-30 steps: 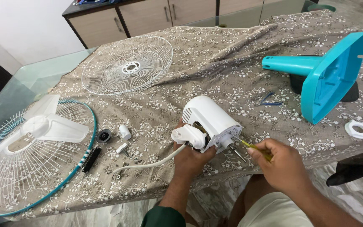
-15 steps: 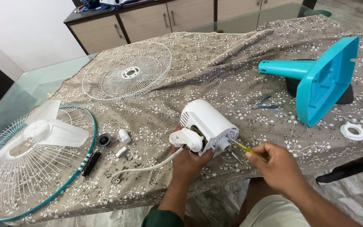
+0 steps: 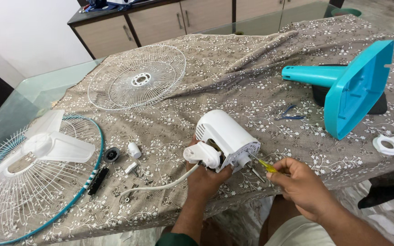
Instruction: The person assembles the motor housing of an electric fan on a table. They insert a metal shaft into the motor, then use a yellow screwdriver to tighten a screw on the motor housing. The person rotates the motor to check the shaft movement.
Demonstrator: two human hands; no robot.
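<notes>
My left hand (image 3: 204, 176) grips the underside of a white fan motor housing (image 3: 224, 132) lying on its side near the table's front edge. A white neck piece (image 3: 201, 155) and a white cord (image 3: 160, 186) come out of the housing by my fingers. My right hand (image 3: 302, 184) holds a yellow-handled screwdriver (image 3: 264, 165), its tip against the housing's front face beside the metal shaft (image 3: 256, 173).
A teal fan stand (image 3: 343, 86) lies on its side at the right, blue pliers (image 3: 290, 114) beside it and a white ring (image 3: 387, 145) near the edge. A white grille (image 3: 137, 77) lies behind. A teal-rimmed grille with blades (image 3: 37, 164) is left, small parts (image 3: 121, 157) nearby.
Both hands stay on the motor housing and screwdriver. The screwdriver tip has edged closer to the housing face. The view has shifted slightly.
</notes>
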